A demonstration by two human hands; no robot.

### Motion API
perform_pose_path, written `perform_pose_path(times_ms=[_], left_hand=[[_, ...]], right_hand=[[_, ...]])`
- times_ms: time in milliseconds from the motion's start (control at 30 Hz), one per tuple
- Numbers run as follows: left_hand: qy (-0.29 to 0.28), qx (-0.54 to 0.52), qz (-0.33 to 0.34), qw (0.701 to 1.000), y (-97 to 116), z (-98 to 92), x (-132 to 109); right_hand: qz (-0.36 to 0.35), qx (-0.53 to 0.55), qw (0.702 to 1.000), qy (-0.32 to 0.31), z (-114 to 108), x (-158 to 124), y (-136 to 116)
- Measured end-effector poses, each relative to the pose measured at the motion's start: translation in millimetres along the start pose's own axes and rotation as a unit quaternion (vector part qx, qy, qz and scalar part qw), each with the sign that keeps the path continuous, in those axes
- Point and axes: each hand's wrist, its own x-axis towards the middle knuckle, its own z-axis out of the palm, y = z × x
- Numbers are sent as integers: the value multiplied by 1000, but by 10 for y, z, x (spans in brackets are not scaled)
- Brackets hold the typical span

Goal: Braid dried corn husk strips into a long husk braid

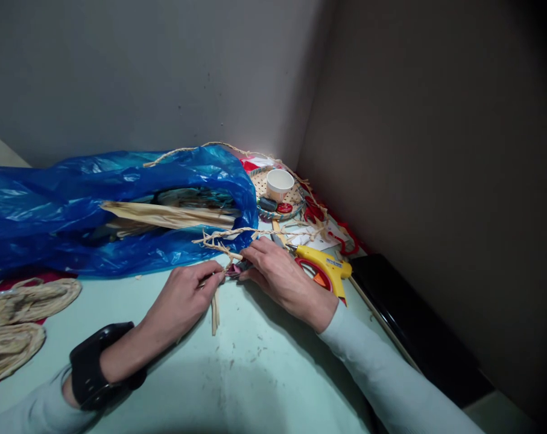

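Observation:
My left hand (185,295) is closed in a pinch on dried plant-fibre strands, and loose fibre ends (216,313) hang below its fingertips. Close by on the right, my right hand (284,277) has its fingers bent together on a part of the same fibre; its grip is partly hidden. A small purplish piece (234,271) shows between the two sets of fingertips, too small to name. Just beyond the hands, a braided fibre cord (241,231) with frayed ends stretches to the right.
A blue plastic bag (87,181) with dried leaf strips (173,215) lies behind. A yellow glue gun (327,263) is beside a red tape roll (316,272). A woven tray (295,196) bears a white cup (280,182). Woven soles (33,301) lie left; a black case (409,319) right.

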Motion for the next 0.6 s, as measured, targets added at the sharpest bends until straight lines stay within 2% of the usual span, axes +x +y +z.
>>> perform_pose_path(times_ms=[300, 600], left_hand=[[-10, 11, -3, 1000, 100, 33, 43], [-86, -155, -58, 982, 88, 197, -119]], right_hand=[[11, -1, 1000, -13, 5, 0, 8], [15, -5, 999, -37, 30, -101, 20]])
